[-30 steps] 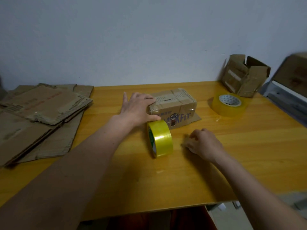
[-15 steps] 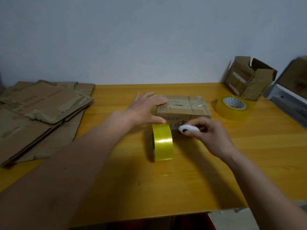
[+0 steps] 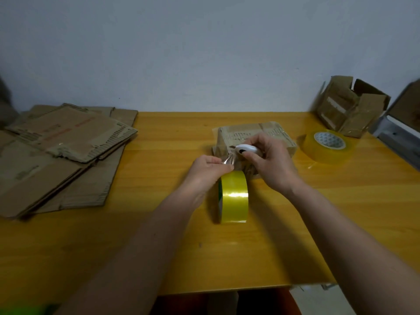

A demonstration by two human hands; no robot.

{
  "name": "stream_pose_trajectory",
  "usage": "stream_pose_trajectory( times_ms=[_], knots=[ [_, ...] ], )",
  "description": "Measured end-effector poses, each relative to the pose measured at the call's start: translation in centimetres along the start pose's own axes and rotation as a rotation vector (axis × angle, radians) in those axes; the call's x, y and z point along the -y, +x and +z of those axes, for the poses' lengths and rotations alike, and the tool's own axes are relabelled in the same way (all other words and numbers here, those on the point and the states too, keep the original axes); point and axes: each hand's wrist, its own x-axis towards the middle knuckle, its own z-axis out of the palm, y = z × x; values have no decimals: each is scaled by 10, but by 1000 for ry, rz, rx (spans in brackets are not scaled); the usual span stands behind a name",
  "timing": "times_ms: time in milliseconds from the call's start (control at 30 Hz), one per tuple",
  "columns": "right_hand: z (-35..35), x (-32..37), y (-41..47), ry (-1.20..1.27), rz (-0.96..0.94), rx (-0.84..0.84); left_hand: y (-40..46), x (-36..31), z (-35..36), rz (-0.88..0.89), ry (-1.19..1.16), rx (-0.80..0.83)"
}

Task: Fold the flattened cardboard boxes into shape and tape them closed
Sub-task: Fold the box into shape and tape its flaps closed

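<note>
Two hands meet over the yellow tape roll [image 3: 234,196], standing on edge on the table [image 3: 341,212] before the folded box [image 3: 254,135]. Your left hand [image 3: 204,171] pinches clear tape [image 3: 228,160]; your right hand [image 3: 270,162] grips what looks like a small white cutter [image 3: 246,149].

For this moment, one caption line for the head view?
Left hand pinches clear tape strip taut; right hand brings a white cutter to it.

Dim, flat light with a grey cast — soft shadows beside the forearms, a bright glare stripe on the upright tape roll [image 3: 234,196]; edges bend and blur, far right especially.
</note>
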Motion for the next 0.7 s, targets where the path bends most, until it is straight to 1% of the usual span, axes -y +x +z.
stream_pose_trajectory(
  times_ms=[100, 233, 400, 500, 600, 667, 700],
  knots=[
    [-4, -1, 0, -15, 1, 45, -5, -3, 5, 72, -14, -18],
    [-9, -1, -3, -52, -6, 88, -13, -7, 12, 192, -42, -128],
    [-12, 8, -10, -179, -121, 83, -14, -5, 21, 238, -94, -230],
    [-8, 8, -10, -328, -187, 74, -12, -4, 23, 274, -46, -279],
    [-4, 6, -11, -464, -276, 54, -12, -4, 22, 276, 2, -288],
    [-6, 4, -12, -523, -282, 44, -12, -4, 21, 268, 12, -280],
    [-8, 2, -12, -527, -255, 35, -13, -4, 20, 263, 14, -278]
  ],
)
